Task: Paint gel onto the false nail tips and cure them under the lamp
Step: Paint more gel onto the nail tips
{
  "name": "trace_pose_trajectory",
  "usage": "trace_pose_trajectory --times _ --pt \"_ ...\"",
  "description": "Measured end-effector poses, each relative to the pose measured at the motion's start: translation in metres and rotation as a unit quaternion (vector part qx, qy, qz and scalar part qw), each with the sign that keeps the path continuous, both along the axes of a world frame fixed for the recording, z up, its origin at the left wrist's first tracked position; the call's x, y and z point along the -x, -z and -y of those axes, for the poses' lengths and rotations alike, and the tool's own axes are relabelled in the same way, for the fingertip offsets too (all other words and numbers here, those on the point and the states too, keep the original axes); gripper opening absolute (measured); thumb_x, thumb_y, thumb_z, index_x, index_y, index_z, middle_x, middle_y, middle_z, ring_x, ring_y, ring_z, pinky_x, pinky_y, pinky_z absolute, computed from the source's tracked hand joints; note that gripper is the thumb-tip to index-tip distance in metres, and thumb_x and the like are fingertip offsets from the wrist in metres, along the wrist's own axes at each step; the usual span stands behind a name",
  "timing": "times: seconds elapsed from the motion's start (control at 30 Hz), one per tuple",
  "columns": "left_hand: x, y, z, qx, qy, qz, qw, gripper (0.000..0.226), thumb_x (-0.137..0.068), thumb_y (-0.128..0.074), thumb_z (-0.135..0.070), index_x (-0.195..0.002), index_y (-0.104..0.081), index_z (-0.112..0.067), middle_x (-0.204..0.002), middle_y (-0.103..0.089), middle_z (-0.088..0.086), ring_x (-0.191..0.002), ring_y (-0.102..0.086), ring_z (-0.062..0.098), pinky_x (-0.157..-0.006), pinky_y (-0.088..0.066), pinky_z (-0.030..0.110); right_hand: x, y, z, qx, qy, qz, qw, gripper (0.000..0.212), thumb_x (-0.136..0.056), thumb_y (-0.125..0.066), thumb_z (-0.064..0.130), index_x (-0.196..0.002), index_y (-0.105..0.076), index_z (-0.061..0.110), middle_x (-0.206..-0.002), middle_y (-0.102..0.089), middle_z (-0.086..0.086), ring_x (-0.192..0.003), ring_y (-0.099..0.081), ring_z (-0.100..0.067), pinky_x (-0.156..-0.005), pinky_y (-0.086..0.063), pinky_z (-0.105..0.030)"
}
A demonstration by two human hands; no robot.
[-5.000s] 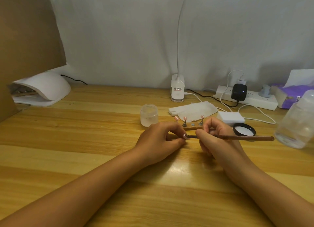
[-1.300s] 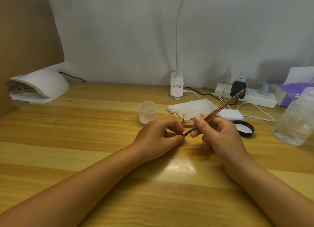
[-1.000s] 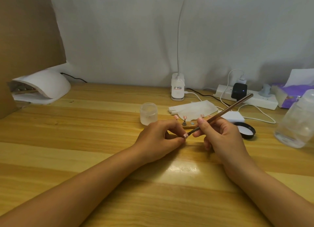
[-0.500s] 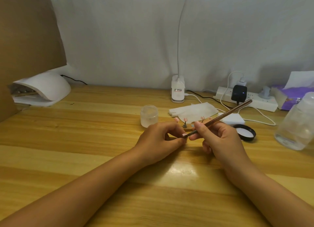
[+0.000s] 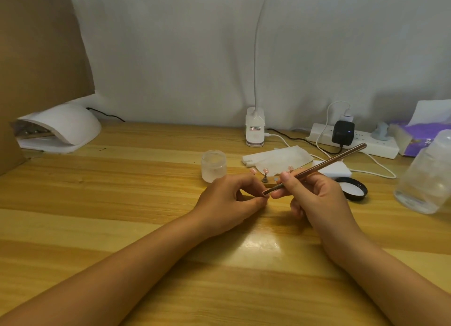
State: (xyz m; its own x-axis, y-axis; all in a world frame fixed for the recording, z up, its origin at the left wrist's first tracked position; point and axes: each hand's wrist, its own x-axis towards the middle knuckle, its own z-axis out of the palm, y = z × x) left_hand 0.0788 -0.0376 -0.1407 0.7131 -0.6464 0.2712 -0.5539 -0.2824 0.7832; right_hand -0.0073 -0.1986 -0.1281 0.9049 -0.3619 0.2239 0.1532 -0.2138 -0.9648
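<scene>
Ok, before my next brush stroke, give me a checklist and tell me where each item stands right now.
1. Brush grip: right hand grips the brush, ok.
2. Brush end reaches the left hand fingers: ok.
3. Nail tip in that pinch: hidden by the fingers, cannot tell.
4. Jar open, its lid lying beside the right hand: ok.
5. Other tips upright on their stand behind the hands: ok.
6. Lamp at the table's far left switched on: cannot tell.
</scene>
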Motion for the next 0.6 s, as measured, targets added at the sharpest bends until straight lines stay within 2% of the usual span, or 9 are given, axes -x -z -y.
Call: trace_pose_trajectory --times 0.17,0.3,0.43,0.6 --pt "-0.0007 0.0012 -0.0015 -0.010 -0.003 0.009 1.000 0.008 -0.087 -0.073 -0.028 -0.091 -0.070 -0.035 -0.097 -0.072 -0.017 -0.065 -0.055 -0.004 -0.066 -0.046 0.026 -0.0011 0.0027 0.0021 0.019 0.039 0.010 0.999 0.014 -0.093 -0.059 0.031 -0.093 -0.067 0.019 -0.076 -0.074 0.004 -0.049 -0.057 -0.006 -0.048 -0.046 -0.013" --pt "-0.0002 0.0017 -0.0014 -0.007 -0.004 0.008 1.000 0.005 -0.088 -0.072 -0.031 -0.092 -0.071 -0.033 -0.097 -0.072 -0.017 -0.062 -0.054 -0.004 -0.064 -0.042 0.024 -0.0023 0.0035 0.0042 -0.005 0.066 0.012 0.998 0.017 -0.094 -0.059 0.032 -0.092 -0.067 0.017 -0.074 -0.074 0.005 -0.049 -0.057 -0.005 -0.047 -0.045 -0.013" --pt "0.0008 0.0001 -0.0007 -0.002 -0.002 0.012 1.000 0.006 -0.089 -0.072 -0.025 -0.094 -0.073 -0.028 -0.097 -0.072 -0.014 -0.064 -0.055 -0.009 -0.064 -0.040 0.019 -0.0006 0.0008 0.0036 -0.027 0.028 0.015 0.999 0.018 -0.092 -0.059 0.032 -0.093 -0.067 0.016 -0.076 -0.074 0.001 -0.048 -0.055 -0.006 -0.047 -0.045 -0.013" --pt "0.0021 -0.0013 -0.0004 0.006 -0.005 0.015 1.000 0.006 -0.088 -0.072 -0.017 -0.094 -0.073 -0.019 -0.097 -0.074 -0.008 -0.062 -0.055 -0.013 -0.061 -0.038 0.015 0.0003 0.0022 -0.0003 0.020 -0.007 0.012 1.000 0.014 -0.091 -0.060 0.030 -0.093 -0.068 0.019 -0.077 -0.075 0.001 -0.051 -0.058 -0.008 -0.048 -0.047 -0.015"
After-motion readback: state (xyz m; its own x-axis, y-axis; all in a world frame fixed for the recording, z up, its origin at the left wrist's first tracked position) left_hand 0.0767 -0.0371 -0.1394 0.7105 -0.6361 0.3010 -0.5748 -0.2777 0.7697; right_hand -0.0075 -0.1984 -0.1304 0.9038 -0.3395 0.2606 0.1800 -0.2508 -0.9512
